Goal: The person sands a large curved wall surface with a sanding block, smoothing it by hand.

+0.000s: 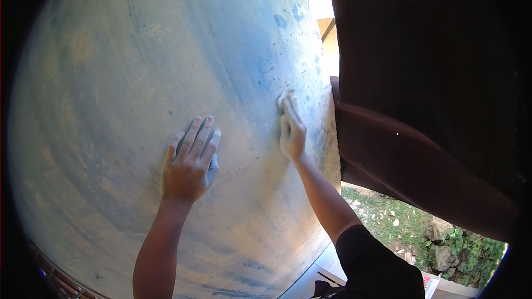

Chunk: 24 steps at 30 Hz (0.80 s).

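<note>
A large, pale surface (pixel 127 133) with blue patches and dusty streaks fills most of the head view. My left hand (pixel 190 160) rests on it near the middle, palm down, fingers stretched out, its fingertips and thumb whitened with dust. Farther up and to the right, my right hand (pixel 293 127) is held edge-on against the same surface, fingers closed together and slightly blurred. A small pale bit (pixel 285 98) shows at its fingertips, too blurred to name. Dust whitens this hand too.
Dark brown sheeting (pixel 421 133) hangs along the right side, close to the surface's edge. Below it are grass (pixel 377 218), several stones (pixel 443 257) and leafy plants (pixel 476 254). A pale ledge (pixel 318 271) lies under the surface's lower right edge.
</note>
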Each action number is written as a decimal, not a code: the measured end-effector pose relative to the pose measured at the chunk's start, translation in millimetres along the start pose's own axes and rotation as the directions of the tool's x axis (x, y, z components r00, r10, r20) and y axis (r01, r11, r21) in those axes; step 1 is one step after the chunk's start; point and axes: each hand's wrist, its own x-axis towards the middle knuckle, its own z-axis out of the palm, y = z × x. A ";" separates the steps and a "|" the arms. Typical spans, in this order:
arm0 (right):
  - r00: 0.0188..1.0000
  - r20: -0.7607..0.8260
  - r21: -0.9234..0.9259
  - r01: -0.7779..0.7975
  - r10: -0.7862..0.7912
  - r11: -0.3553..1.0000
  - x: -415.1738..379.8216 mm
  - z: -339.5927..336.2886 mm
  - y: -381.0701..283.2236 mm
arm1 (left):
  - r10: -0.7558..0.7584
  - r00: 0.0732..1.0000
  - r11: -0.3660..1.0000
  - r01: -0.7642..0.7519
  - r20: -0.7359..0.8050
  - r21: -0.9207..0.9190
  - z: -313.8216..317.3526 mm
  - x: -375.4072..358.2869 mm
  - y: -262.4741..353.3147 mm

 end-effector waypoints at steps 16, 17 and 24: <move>0.898 0.071 -0.309 0.434 -0.434 0.846 37.0 -3.3 -8.3 | 0.043 0.999 0.999 -0.043 0.030 -0.009 -0.4 -1.8 -0.2; 0.887 0.044 -0.268 0.454 -0.460 0.850 45.3 -3.8 -7.2 | 0.040 0.999 0.999 -0.040 0.031 -0.009 -0.1 -1.7 -0.6; 0.863 0.146 -0.210 0.504 -0.483 0.838 -15.5 12.1 -28.3 | 0.029 0.999 0.999 -0.028 0.017 -0.043 1.8 -3.7 0.9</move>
